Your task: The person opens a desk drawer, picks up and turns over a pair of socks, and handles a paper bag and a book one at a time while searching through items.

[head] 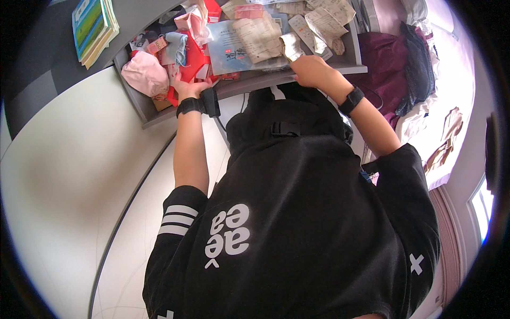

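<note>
An open grey drawer (255,84) filled with papers and small items lies before me. My left hand (190,87) reaches over its front edge into the left part, against red paper envelopes (195,58); its grip is unclear. A pink cloth pouch (145,73) lies left of it, and a folded piece of blue denim (176,46) lies beyond. My right hand (312,71) is at the front edge, its fingers curled beside a curled paper slip (291,46); whether it holds the slip is hidden. Crumpled receipts (259,38) rest on a blue plastic packet (223,48) between the hands.
A stack of booklets (95,32) stands on the dark desktop (59,52) at upper left. Dark red cloth (378,67) and other fabrics lie right of the drawer. A black cable (131,203) crosses the pale surface at left.
</note>
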Motion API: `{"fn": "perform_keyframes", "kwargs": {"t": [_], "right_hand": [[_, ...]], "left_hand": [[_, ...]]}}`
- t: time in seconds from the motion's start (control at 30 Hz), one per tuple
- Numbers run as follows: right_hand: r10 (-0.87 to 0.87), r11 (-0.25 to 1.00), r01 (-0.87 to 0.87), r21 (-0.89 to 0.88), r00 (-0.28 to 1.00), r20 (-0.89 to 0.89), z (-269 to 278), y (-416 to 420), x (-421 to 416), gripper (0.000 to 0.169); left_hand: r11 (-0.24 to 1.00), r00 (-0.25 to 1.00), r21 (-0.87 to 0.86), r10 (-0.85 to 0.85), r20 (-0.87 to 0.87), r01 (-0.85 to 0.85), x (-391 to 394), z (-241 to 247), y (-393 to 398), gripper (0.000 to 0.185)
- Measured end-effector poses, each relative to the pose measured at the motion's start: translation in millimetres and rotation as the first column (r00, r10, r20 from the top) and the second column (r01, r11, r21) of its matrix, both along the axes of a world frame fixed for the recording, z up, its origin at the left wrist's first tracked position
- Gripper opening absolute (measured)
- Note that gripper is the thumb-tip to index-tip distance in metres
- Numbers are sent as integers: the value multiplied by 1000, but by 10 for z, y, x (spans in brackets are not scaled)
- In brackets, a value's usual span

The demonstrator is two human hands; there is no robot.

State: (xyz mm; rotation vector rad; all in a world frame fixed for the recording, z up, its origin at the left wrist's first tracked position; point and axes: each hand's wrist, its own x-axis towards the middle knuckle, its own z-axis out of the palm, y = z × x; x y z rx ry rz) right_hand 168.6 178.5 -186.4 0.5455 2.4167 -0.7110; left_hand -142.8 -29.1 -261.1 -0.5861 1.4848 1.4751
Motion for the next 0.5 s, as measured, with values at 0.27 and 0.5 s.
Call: {"fn": "perform_keyframes", "kwargs": {"t": [0.27, 0.5], "right_hand": [[-56, 998, 55, -28, 998, -36, 47, 26, 43, 17], [2, 998, 3, 68, 998, -71, 31, -23, -12, 14]], "left_hand": [[970, 950, -64, 243, 198, -235, -253, 192, -56, 28], [882, 734, -85, 436, 521, -464, -491, 191, -44, 33]]}}
